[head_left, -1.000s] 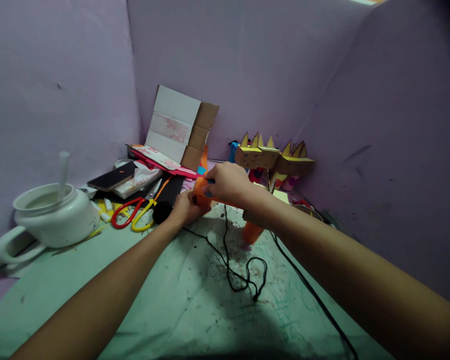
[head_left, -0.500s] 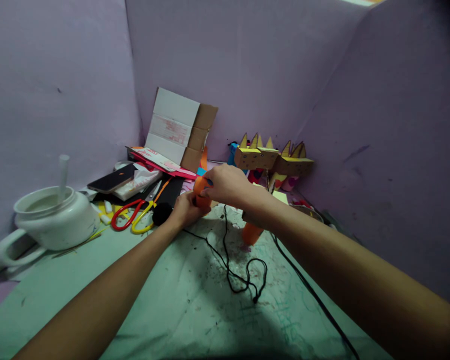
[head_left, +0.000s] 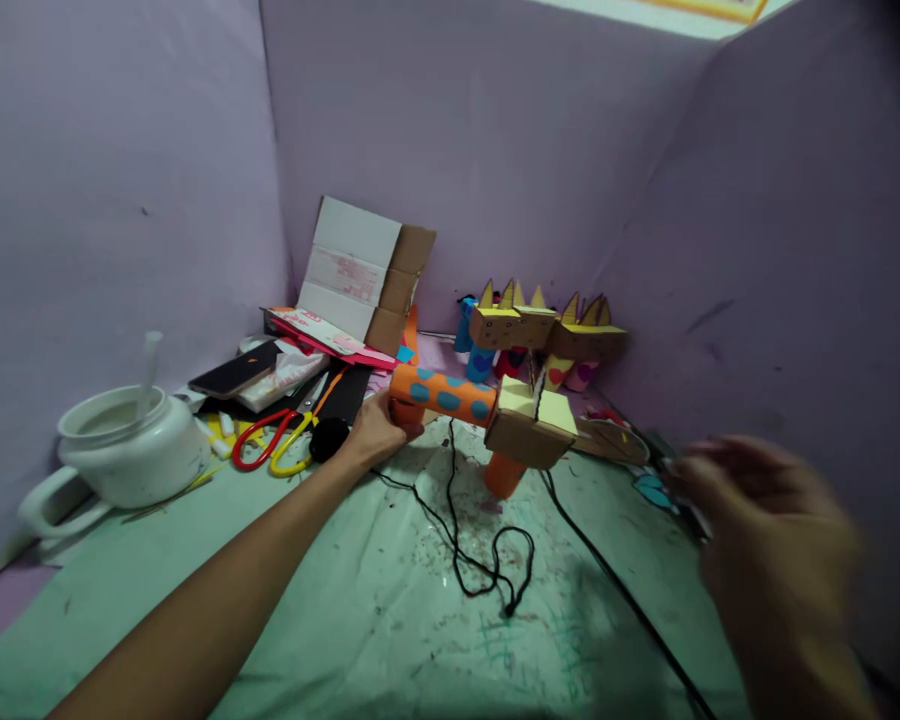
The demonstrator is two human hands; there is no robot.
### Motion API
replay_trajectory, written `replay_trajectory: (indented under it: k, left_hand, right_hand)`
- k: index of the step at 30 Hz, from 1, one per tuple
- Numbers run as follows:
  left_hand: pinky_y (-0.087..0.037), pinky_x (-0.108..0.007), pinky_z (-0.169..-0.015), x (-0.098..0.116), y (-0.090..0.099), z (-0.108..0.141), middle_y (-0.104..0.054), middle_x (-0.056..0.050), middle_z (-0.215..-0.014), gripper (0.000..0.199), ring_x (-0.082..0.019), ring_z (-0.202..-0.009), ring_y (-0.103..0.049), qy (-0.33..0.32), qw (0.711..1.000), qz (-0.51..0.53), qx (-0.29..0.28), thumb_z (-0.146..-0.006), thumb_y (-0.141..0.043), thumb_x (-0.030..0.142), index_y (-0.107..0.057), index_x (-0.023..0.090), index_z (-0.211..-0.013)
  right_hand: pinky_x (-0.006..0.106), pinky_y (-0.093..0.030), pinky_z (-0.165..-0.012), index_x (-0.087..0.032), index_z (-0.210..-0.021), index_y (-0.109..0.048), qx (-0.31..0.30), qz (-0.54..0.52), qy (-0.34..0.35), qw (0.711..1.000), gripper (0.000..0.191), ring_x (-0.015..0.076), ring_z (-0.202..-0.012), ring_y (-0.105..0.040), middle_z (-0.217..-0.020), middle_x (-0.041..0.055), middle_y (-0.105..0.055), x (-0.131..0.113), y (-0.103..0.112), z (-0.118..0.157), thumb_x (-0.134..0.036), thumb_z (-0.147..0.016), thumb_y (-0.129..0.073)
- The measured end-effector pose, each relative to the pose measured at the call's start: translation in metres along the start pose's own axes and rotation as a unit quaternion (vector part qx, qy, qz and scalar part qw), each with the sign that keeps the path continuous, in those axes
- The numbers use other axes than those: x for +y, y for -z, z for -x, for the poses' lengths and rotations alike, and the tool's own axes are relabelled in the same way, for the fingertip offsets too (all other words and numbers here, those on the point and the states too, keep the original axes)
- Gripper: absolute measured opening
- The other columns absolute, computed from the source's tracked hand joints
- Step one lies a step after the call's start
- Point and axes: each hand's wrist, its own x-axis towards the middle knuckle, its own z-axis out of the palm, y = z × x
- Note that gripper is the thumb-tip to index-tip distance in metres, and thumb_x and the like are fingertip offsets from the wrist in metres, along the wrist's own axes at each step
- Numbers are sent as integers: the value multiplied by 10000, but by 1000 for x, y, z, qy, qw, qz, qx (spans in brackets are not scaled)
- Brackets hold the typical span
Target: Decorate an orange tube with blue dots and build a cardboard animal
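An orange paper-tube animal (head_left: 444,392) with blue spots stands on the table, its cardboard box head (head_left: 532,432) at the right end. My left hand (head_left: 379,430) is closed around the short orange tube leg at its left end. Over on the right, my right hand (head_left: 772,540) is smeared by motion, its fingers partly curled beside a dark slim object and a blue paper piece (head_left: 654,490). Whether those fingers hold anything is unclear. A black cord (head_left: 457,540) lies looped in front of the animal, and a black pompom (head_left: 328,438) sits by my left wrist.
Scissors (head_left: 294,442) with red and yellow handles lie left of my hand, near a phone (head_left: 234,370). Farther left stands a white mug (head_left: 142,460). Folded cardboard (head_left: 352,265) leans at the back, beside other horned box-headed paper animals (head_left: 514,328). A black cable (head_left: 622,585) crosses the right side.
My right hand has left the orange tube and swung far to the right. My left hand stays on the animal's leg. The view has tilted slightly upward.
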Motion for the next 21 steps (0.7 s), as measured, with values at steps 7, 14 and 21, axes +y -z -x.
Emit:
replay_trajectory:
  k: [7,14,21]
  left_hand:
    - [-528,-324,-741,2,-1,2,-717,-67,-882,407,-251,-839,-670,16,1000,-6,21,-533,-721,248,-630,162,-922]
    - [-531,-320,-649,3,-3,3,-721,-60,-802,361,-246,-730,-678,27,999,-6,34,-547,-709,254,-616,179,-888]
    - [-534,-309,-618,19,-1,-23,-719,-58,-789,337,-240,-717,-671,16,999,2,32,-570,-724,247,-623,162,-880]
  right_hand:
    - [517,-443,-984,-200,-943,-674,-304,-61,-48,950,486,358,-1070,-636,-1077,129,-716,55,-59,2,-245,-463,-736]
    - [340,-551,-701,-197,-920,-631,-361,-124,13,924,354,244,-773,-701,-881,53,-721,40,-87,13,-125,-574,-633]
    - [330,-527,-674,-224,-916,-620,-323,-80,55,941,344,237,-744,-669,-850,37,-716,31,-92,-5,-188,-574,-636]
